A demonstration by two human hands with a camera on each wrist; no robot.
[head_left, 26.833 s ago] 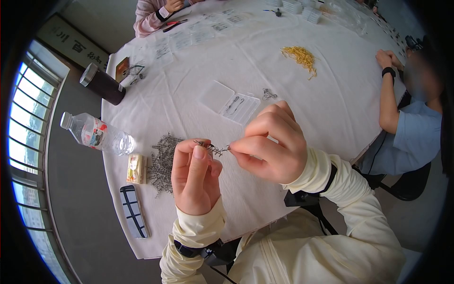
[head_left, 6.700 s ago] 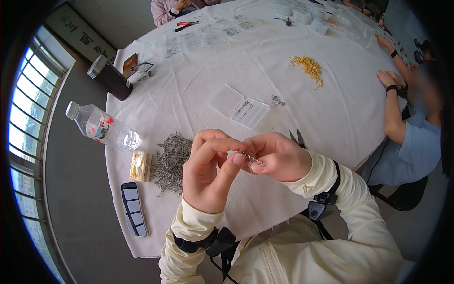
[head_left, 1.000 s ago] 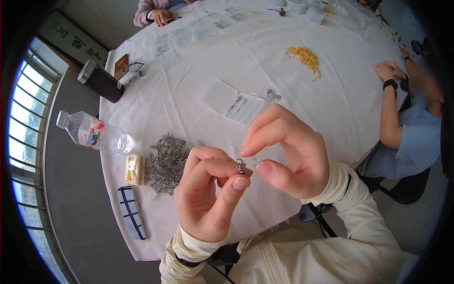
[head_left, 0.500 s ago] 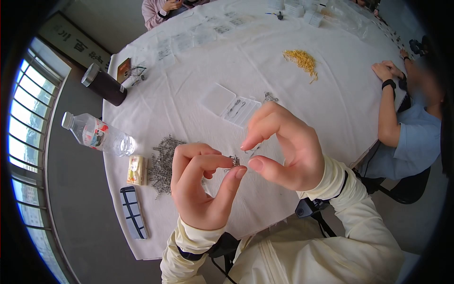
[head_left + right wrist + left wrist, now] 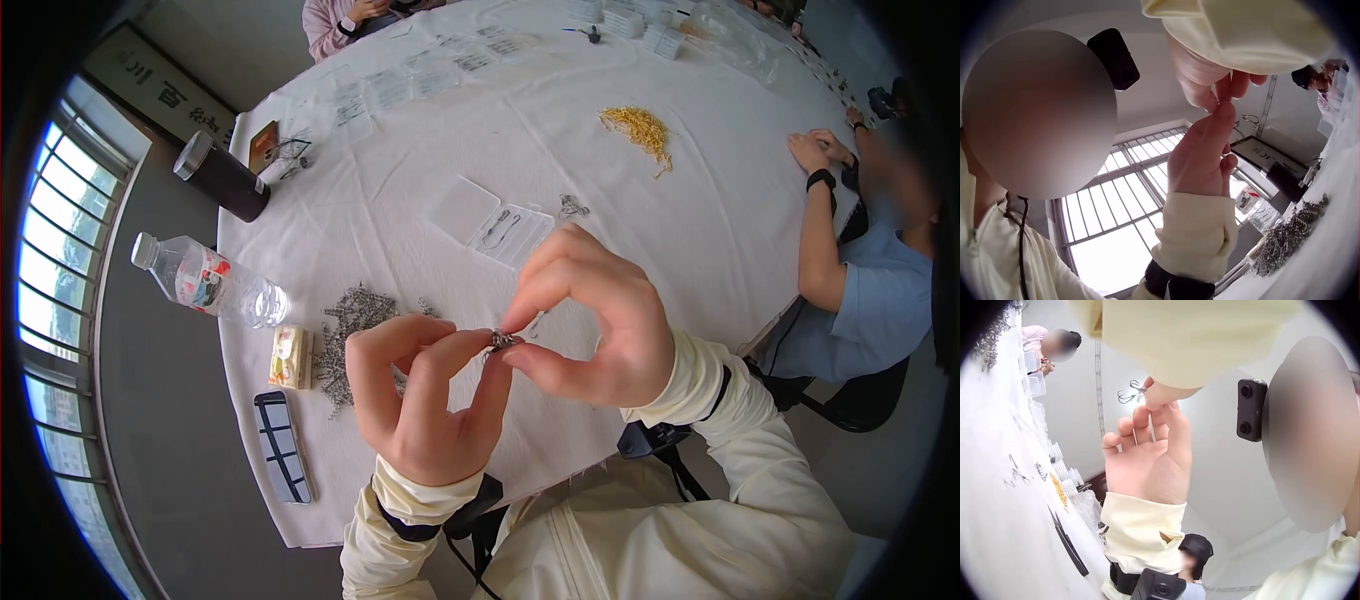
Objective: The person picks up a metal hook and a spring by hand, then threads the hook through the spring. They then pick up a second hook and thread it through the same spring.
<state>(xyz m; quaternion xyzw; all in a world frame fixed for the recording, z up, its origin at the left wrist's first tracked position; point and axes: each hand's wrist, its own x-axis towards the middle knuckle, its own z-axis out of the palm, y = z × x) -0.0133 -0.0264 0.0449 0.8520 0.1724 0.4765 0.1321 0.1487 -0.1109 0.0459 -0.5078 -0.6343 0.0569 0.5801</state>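
Over the near part of the table, my left hand (image 5: 430, 410) pinches a small cluster of silvery treble hooks (image 5: 502, 341) between thumb and forefinger. My right hand (image 5: 605, 325) meets it from the other side, thumb and forefinger closed at the same hooks. In the left wrist view, curved hook points (image 5: 1127, 394) stick out past the fingertips, which hide the rest. A tangled heap of dark treble hooks (image 5: 350, 350) lies beside the left hand. Beyond the hands an open clear plastic box (image 5: 520, 238) holds a few slim metal pieces in its compartments.
Scissors (image 5: 1071, 547) lie on the cloth. A small metal bunch (image 5: 572, 206) sits by the box, and a golden heap (image 5: 638, 128) farther off. Leftward are a water bottle (image 5: 215, 282), tissue pack (image 5: 290, 357), phone (image 5: 283, 447) and dark flask (image 5: 222, 178). Other people sit around the table.
Half a second ago the right thumb and forefinger stood apart beside the hooks; now they pinch them. The left hand has turned slightly. Scissors seen 6.7 s ago are now hidden in the head view.
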